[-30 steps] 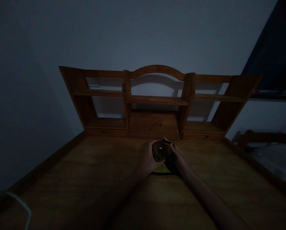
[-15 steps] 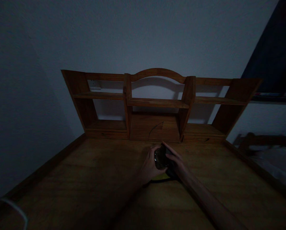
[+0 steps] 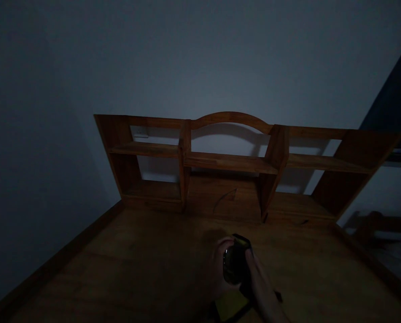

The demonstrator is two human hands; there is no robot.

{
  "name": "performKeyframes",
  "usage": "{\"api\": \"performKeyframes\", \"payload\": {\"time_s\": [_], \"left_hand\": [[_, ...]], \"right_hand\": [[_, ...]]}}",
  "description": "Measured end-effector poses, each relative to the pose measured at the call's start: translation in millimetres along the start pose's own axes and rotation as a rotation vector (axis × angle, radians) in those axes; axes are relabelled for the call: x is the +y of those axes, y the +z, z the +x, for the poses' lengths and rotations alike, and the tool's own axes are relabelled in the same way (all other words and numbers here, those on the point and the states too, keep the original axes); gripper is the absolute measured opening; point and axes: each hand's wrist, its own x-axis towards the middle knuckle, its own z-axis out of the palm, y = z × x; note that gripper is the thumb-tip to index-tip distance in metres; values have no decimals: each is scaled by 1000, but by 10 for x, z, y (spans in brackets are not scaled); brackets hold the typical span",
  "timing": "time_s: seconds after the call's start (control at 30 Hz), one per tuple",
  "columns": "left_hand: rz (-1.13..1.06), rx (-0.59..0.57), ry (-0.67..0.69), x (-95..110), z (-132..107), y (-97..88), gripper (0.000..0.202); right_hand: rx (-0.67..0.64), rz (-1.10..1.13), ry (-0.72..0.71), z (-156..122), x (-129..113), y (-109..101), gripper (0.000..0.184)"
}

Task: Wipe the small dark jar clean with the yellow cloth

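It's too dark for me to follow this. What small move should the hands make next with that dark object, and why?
Likely ease the dark object straight down onto the bare desk ahead of the yellow item. The left hand and right hand clasp it from both sides, and the yellow item lies just beneath the wrists, so it could be knocked.

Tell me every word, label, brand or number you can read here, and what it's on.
None: no text can be read anywhere in this picture.
The dark object, held between the left hand and the right hand: too dim to show any label.
The wooden shelf unit: only a curved mark on its back panel, no letters.
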Motion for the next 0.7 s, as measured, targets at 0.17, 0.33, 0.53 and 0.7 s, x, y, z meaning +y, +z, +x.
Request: {"api": "performKeyframes", "payload": {"time_s": [0.17,0.33,0.53,0.7], "left_hand": [[-41,126,15,1,40,66,85],[-106,383,-58,-35,81,99,85],[-88,501,-266,-100,127,-5,80],[-143,489,-360,-76,166,-14,76]], "right_hand": [[-71,181,106,104,-67,25,55],[-150,353,29,231,-325,56,54],[-274,313,40,171,-831,-445,42],[3,-181,-86,115,-1018,-1127,47]]}}
